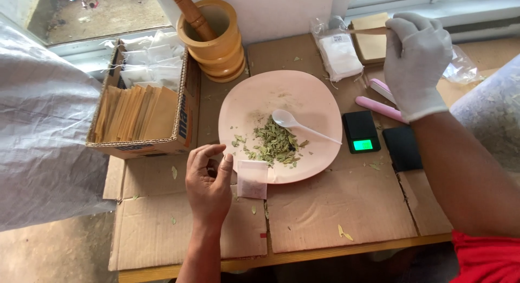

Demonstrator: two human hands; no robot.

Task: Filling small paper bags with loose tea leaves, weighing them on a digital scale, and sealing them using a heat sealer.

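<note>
Left hand (208, 180): bare, fingers curled, thumb and forefinger pinching the left edge of a small white sachet (252, 179). Sachet lies flat, upper end overlapping the near rim of the pink plate (303, 90), lower end on the cardboard (336, 207) covering the table.

Right hand (414, 60): white glove, raised over the far right of the table, fingers closed on a thin brown stick (368, 31) that points left. Whether the stick touches anything below, cannot tell.

On the plate: heap of dried green leaf bits (273, 145) near the front, white plastic spoon (300, 124) lying bowl-left just beside the heap, handle toward the right rim.

Right of the plate: small black scale (361, 132) with lit green display; a black flat lid (402, 147) just beside it. Behind these, a pink bar-shaped tool (379, 107).

Far edge: wooden mortar (214, 39) with pestle (190, 12) standing in it; bag of white sachets (340, 55).

Left: open carton (187, 109) holding brown envelopes (135, 112) in front, white packets (149, 58) behind.

Loose leaf bits scattered on the cardboard.
</note>
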